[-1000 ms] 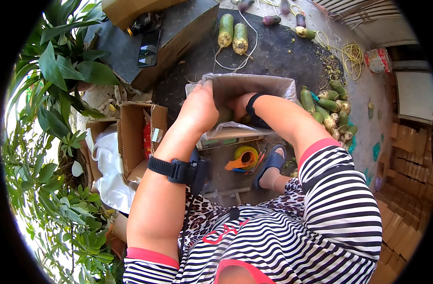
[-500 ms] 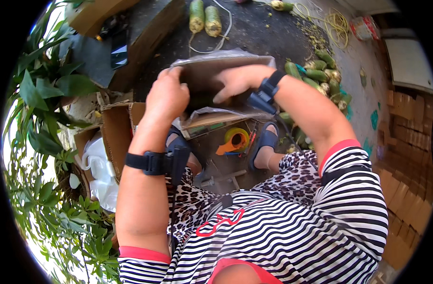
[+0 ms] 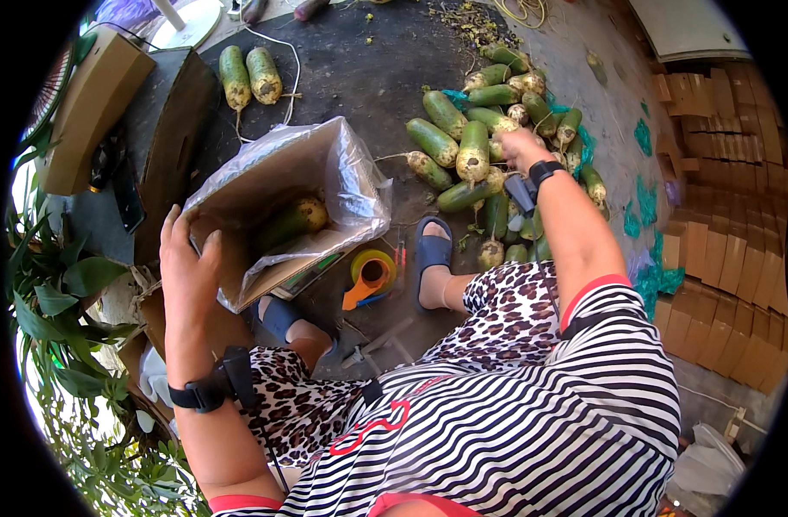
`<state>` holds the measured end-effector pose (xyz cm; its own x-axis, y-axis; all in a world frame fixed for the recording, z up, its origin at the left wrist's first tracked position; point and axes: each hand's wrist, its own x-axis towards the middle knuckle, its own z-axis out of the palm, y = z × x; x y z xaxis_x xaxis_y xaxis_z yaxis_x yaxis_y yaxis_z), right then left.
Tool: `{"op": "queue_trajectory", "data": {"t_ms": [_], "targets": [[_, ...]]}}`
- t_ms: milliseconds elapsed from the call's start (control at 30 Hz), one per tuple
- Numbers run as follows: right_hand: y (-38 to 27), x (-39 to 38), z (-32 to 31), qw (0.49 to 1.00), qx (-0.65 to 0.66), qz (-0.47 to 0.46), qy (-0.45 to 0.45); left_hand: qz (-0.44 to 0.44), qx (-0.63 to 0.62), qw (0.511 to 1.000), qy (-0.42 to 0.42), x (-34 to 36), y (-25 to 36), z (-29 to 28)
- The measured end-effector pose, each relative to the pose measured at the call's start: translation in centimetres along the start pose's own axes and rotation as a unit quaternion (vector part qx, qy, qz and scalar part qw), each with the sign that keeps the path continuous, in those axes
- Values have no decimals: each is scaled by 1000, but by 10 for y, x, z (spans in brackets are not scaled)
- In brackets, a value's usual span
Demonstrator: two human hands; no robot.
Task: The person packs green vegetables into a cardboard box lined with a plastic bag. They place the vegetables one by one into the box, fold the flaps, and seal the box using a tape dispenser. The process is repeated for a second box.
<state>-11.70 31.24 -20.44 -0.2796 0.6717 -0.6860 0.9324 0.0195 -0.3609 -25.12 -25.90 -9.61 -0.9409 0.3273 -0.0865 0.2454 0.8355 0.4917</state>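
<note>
My left hand [image 3: 187, 263] grips the left side of an open cardboard box [image 3: 226, 267], thumb toward the inside and fingers along the outer edge. Clear plastic [image 3: 351, 181] lines the box and folds over its rim. Inside, a green radish [image 3: 292, 224] with a yellowish end lies at the bottom. My right arm reaches out to a heap of green radishes [image 3: 473, 151] on the floor. My right hand [image 3: 523, 151] is down among them, touching or just above one; its fingers are partly hidden and blurred, so their hold is unclear.
Two green radishes [image 3: 263, 76] lie apart beyond the box, beside a white cord [image 3: 296, 65]. An orange tape dispenser [image 3: 370, 277] sits between my sandalled feet. Flattened cardboard stacks [image 3: 730, 258] stand at the right, leafy plants [image 3: 45, 302] at the left, and a phone [image 3: 129, 202] on a dark surface.
My right hand has left the box and moved right to the radish heap. My left hand stays at the box, which now appears tilted and further left. A radish inside has come into sight.
</note>
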Motion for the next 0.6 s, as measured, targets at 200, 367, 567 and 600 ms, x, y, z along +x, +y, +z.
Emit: {"op": "queue_trajectory", "data": {"t_ms": [200,367,567,600], "targets": [[27,14,86,979,-171,37,106,-13,22,999,-32,-1,5,-2],[6,-17,108,950,-255,59,167,-38,10,998,-44,-3,2,-1],[54,52,44,973,195,39,-118,-25,4,999,-24,0,-2,3],[45,44,27,961,188,44,-200,-23,-1,1000,-11,-1,-3,2]]}}
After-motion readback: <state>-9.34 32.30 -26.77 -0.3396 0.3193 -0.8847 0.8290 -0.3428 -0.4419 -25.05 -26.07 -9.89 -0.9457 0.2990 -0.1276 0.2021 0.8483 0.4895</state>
